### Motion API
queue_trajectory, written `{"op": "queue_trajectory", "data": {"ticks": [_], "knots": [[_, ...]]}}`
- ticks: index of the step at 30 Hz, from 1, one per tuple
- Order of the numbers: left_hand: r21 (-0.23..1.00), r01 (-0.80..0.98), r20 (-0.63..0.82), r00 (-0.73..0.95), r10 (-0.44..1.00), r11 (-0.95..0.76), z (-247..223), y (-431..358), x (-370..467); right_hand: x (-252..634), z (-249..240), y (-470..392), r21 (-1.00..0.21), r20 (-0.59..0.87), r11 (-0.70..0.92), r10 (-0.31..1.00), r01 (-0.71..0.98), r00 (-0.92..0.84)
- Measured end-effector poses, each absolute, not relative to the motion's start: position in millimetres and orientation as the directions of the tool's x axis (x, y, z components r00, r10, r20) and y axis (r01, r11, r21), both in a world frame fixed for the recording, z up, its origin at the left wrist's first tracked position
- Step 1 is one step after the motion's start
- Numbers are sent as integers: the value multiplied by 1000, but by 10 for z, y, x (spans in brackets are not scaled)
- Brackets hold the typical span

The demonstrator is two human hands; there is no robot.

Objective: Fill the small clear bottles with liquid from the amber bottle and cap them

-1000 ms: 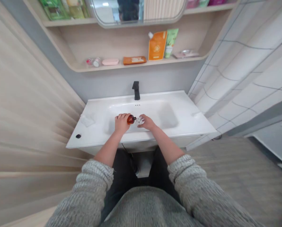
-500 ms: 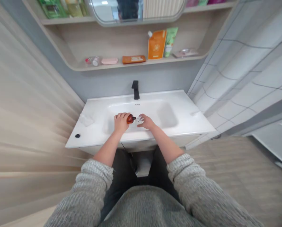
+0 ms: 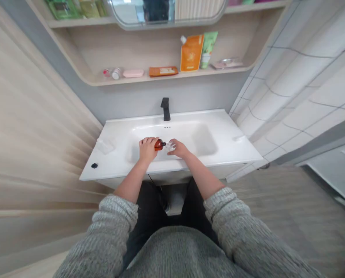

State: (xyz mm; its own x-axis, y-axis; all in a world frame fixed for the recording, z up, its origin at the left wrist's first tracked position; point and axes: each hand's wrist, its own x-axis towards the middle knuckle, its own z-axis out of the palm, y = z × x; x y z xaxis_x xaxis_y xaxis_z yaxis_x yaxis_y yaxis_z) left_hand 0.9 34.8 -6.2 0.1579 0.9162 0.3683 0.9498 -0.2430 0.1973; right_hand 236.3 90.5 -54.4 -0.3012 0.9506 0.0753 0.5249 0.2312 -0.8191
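Note:
My left hand is wrapped round an amber bottle with a black neck. The bottle lies on its side in the grip, its neck pointing right. Just beyond the neck, my right hand has its fingers round a small clear cup. The neck meets or nearly touches the cup's rim; which of the two I cannot tell. Whether liquid is passing between them is too small to see. Both hands are over the near part of the white sink.
A black faucet rises behind the basin. On the left counter lie a small black cap and a crumpled whitish, clear piece. Above, a shelf carries an orange pouch, a green tube and an orange packet.
Hands, bottle and cup keep nearly the same pose. Only a slight shift of the whole view shows.

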Motion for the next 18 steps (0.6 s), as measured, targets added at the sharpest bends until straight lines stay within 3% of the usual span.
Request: {"op": "queue_trajectory", "data": {"ticks": [8, 18], "knots": [[227, 951, 322, 131, 938, -211, -15, 324, 37, 2359, -543, 904, -822, 78, 234, 949, 519, -305], [206, 950, 363, 147, 920, -233, -46, 335, 25, 2362, -532, 899, -809, 82, 243, 948, 536, -306]]}}
